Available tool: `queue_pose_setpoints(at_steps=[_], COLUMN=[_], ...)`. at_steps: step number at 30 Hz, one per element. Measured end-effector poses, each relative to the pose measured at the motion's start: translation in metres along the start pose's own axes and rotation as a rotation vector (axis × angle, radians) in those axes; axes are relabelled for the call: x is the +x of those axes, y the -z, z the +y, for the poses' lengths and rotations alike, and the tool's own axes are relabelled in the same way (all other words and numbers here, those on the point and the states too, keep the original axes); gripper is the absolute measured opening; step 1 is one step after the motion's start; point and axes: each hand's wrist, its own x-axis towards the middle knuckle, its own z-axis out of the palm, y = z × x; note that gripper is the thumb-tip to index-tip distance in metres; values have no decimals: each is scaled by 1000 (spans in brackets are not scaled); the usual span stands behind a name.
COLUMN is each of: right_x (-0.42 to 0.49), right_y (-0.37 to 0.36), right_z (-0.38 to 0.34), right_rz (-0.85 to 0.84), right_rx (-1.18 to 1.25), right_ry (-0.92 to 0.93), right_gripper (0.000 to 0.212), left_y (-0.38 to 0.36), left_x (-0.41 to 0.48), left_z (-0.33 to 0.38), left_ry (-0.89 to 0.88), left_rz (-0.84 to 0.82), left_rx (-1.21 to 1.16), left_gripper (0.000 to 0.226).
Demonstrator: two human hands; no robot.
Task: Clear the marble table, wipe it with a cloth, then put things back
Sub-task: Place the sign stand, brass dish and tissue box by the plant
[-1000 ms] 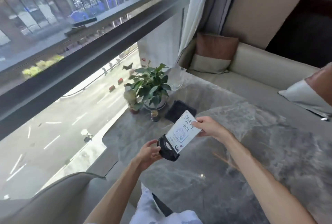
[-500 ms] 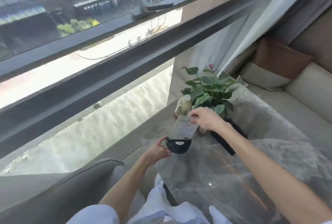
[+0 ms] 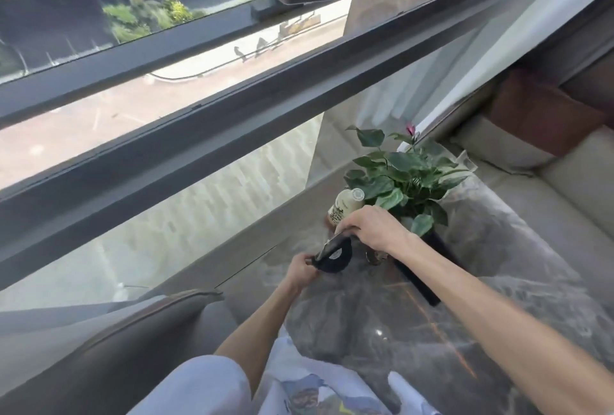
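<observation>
Both my hands hold a sign stand (image 3: 334, 256), a black round base with a white card seen almost edge-on. My left hand (image 3: 300, 270) grips the base at its left side. My right hand (image 3: 372, 231) pinches the card's top edge. The stand sits low over the grey marble table (image 3: 382, 325), near its window-side edge. Just behind it stand a cream bottle (image 3: 345, 205) and a potted green plant (image 3: 408, 178). A black flat item (image 3: 422, 276) lies on the marble under my right forearm.
A small glass object (image 3: 373, 256) sits on the marble below my right wrist. A grey cushion (image 3: 99, 348) lies at the lower left. A beige sofa (image 3: 571, 188) with a brown cushion (image 3: 545, 112) runs along the right. A large window (image 3: 166, 98) fills the left.
The view swung left toward the window. The sign stand moved toward the table's window-side corner next to the bottle and plant, and its card has tipped to edge-on. Both hands kept their hold.
</observation>
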Motion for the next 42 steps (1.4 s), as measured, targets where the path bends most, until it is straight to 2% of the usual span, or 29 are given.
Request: queue_pose_setpoints(at_steps=[2,5,8,13,18,21,23,24,25,27,28,30,31,34,36,39,42], right_x=[1,0,2,4,-2,0,-4,-10,-20,-44,-57,-73,-74,-56,-39,-22,-13], right_y=[-6,-10,-12,-21,-20,-24,-28,-33,-38,-56,-70,-104,-123,-171,-182,-176,-159], right_z=[7,15,20,27,23,18,13,12,11,12,12,11,12,21,26,15,3], right_rz=[-22,-23,-31,-31,-12,-34,30,133,266,562,677,797,815,654,504,396,363], right_rx=[61,119,116,109,128,117,57,62,107,262,348,540,644,1060,1429,1836,1972], right_ry=[-7,-9,9,45,40,-6,77,160,222,260,237,70,-85,-569,-761,-822,-773], right_gripper=[32,31,36,46,55,54,58,63,68,68,64,59,57,55,54,64,72], left_y=[-3,-8,-11,-17,-19,-15,-9,-6,-2,3,4,5,5,-3,-9,-11,-12], left_x=[1,2,3,0,0,-3,-4,-4,-6,-22,-33,-48,-53,-62,-61,-52,-47], left_z=[-2,-3,-4,-7,-4,5,13,16,21,43,57,82,92,115,119,116,115], left_ry=[-1,-3,31,69,77,62,56,26,-26,-121,-151,-214,-254,-386,-417,-445,-446], left_rz=[6,45,42,69,70,15,25,56,98,140,146,121,79,-127,-230,-332,-371], left_rx=[20,17,12,17,62,156,264,330,369,345,312,309,336,455,598,742,749], left_gripper=[28,39,22,19,28,20,9,6,12,37,43,48,48,43,43,42,40])
